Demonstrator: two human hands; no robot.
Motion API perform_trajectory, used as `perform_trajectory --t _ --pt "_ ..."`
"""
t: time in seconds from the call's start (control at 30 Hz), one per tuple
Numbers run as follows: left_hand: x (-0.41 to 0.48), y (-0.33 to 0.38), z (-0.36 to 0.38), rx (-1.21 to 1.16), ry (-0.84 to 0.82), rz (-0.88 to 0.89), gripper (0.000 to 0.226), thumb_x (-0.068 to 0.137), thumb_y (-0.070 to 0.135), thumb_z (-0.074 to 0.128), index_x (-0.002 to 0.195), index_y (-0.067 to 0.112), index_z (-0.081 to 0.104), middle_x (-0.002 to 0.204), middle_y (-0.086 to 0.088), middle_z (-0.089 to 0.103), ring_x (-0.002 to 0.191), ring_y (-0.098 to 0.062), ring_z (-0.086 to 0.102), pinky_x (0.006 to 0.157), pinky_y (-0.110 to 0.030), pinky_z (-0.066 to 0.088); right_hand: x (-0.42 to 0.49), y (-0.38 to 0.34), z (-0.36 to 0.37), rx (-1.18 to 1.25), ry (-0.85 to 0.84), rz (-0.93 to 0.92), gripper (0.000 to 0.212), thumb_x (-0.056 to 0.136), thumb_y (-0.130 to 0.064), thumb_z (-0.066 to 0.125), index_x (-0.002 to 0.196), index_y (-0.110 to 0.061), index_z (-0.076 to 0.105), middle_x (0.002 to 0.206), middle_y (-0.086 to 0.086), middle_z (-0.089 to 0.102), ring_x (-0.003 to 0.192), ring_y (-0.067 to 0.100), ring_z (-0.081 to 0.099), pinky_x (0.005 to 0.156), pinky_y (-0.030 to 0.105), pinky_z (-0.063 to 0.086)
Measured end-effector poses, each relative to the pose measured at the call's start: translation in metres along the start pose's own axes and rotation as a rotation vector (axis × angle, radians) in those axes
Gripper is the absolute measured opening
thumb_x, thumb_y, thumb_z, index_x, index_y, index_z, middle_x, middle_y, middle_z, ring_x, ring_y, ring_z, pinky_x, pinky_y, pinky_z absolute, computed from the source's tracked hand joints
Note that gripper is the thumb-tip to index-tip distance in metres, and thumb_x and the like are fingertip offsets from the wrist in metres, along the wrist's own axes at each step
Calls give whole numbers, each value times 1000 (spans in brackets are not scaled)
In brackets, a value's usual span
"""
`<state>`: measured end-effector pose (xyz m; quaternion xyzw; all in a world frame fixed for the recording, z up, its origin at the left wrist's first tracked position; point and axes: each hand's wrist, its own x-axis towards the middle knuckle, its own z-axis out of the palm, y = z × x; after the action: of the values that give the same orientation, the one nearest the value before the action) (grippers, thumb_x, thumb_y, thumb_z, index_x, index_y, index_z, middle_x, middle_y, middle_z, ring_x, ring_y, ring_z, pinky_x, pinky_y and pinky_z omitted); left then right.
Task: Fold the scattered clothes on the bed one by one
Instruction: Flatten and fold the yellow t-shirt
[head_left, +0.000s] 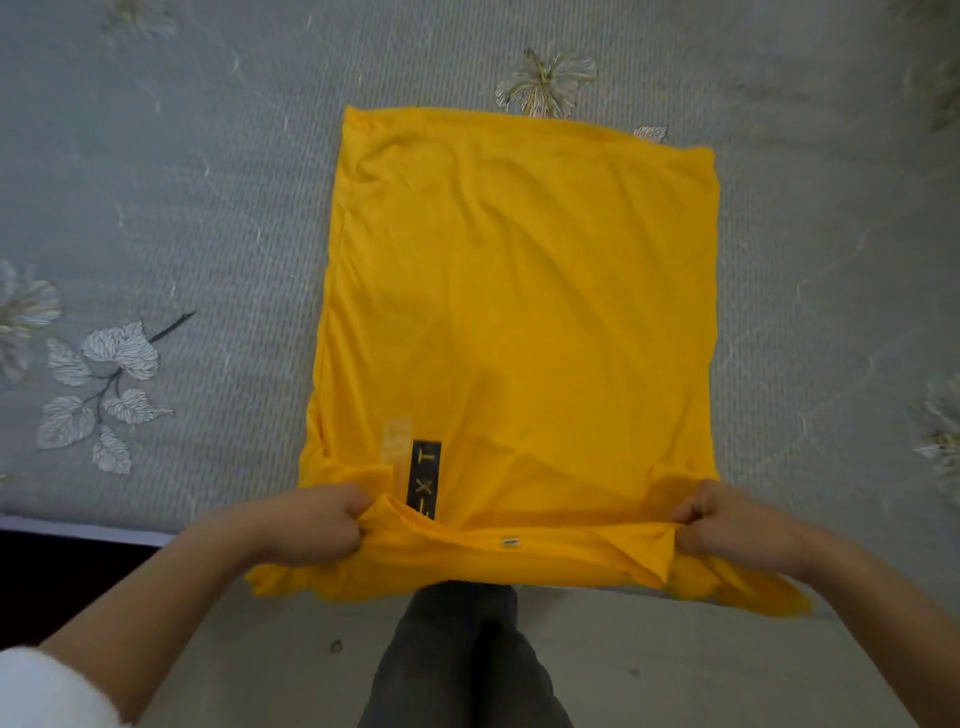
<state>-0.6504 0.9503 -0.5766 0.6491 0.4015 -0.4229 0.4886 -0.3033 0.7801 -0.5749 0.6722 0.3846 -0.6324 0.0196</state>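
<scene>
I'm seeing the yellow shirt lying spread on the grey floral bed sheet, sides tucked in so it's forming a rough rectangle. Its near edge is hanging past the bed's edge, over the floor.

The left hand is gripping the near-left corner, fingers curling round bunched fabric. The right hand is doing the same at the near-right corner. The cloth between them is lifting into a low ridge, with a small tag showing on it.

A black label is sitting just beyond the left hand, lettering running lengthwise. I'm reading "X T", but the fold is covering the rest, so not sure.

Dark trousers are showing below the shirt, and a white sleeve at the lower left.
</scene>
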Motion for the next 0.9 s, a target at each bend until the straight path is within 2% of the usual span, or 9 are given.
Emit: perform_trajectory --t 0.13,0.23,0.33,0.43,0.5,0.6,0.67,0.77,0.9 --pt "4 12 -52 -110 23 53 26 81 2 47 64 21 41 70 1 46 64 -14 45 61 -26 37 14 -26 -42 69 116 9 31 82 2 57 55 -13 54 55 7 36 52 17 32 57 31 24" --pt "13 31 -110 -159 71 100 13 64 10 50 59 18 41 64 -2 45 65 -19 44 65 -33 35 32 -48 -88 92 202 29 23 86 -6 57 63 -10 59 61 10 43 58 20 41 62 32 32" --pt "26 56 -175 -66 109 111 10 50 14 47 55 17 39 58 -2 42 61 -19 39 61 -34 32 55 -74 -141 42 287 61 22 85 -6 56 64 -11 57 59 9 42 57 20 40 61 31 32" --pt "46 78 -244 -23 245 89 15 52 8 53 52 15 39 50 1 41 57 -18 35 53 -31 29 76 -102 -195 -35 376 95 25 86 -10 56 61 -14 55 63 9 46 65 21 46 64 33 34" --pt "61 86 -286 -42 385 112 8 61 12 58 61 13 50 62 -5 49 65 -21 42 63 -35 33 89 -120 -223 -60 506 85 20 88 -15 57 70 -8 63 74 18 55 74 29 54 70 37 41" --pt "89 81 -326 -31 765 202 2 90 22 57 92 19 57 96 -7 57 88 -23 51 74 -35 39 111 -131 -242 -67 907 25 27 90 -25 59 111 -10 67 112 17 64 87 26 57 75 33 45" --pt "104 70 -326 -93 942 199 25 89 30 61 112 20 56 110 -7 57 99 -26 54 81 -38 43 122 -125 -239 -72 1105 -12 40 89 -30 60 126 -15 58 127 11 59 108 25 55 88 37 43" --pt "119 49 -303 -126 1020 140 50 85 34 67 128 16 50 127 -12 53 116 -32 50 94 -44 40 133 -100 -217 -161 1141 39 51 88 -31 62 134 -13 48 136 14 48 127 33 42 105 49 32" --pt "126 36 -294 -134 1122 83 43 89 38 61 125 15 56 126 -16 55 117 -36 49 100 -52 40 144 -80 -198 6 1138 97 67 87 -32 64 143 -11 33 142 19 36 132 37 32 108 53 28"
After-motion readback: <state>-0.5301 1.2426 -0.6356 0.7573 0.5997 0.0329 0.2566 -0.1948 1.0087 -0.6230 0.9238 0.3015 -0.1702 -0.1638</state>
